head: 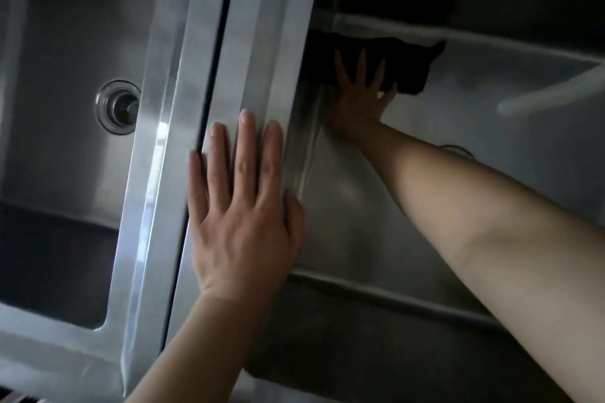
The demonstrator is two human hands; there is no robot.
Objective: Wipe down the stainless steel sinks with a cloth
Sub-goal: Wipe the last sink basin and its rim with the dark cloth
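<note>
Both hands are in view, and they are well apart from each other. The left hand (240,206) lies flat in the lower middle of the frame, with straight fingers pressing on the steel divider (209,82) that runs between the two sinks; it holds nothing. The right hand (360,91) reaches into the upper right part of the frame, with its fingers spread and pressing one dark cloth (386,62) against the floor of the right sink (474,114), close to the far left corner of this basin. The fingers are straight on the cloth, not curled around it.

I count two sinks, one cloth and two drains. The left sink (65,59) fills the left side of the frame, and its round drain (118,106) sits near the divider. In the right sink, only a small part of a second drain (456,149) shows behind the right forearm. One pale, blurred bar (550,91) crosses the right edge of the frame above the right basin; I cannot tell what it is.

A thin dark gap (212,75) runs along the divider. To the right of the cloth, the basin floor is open.
</note>
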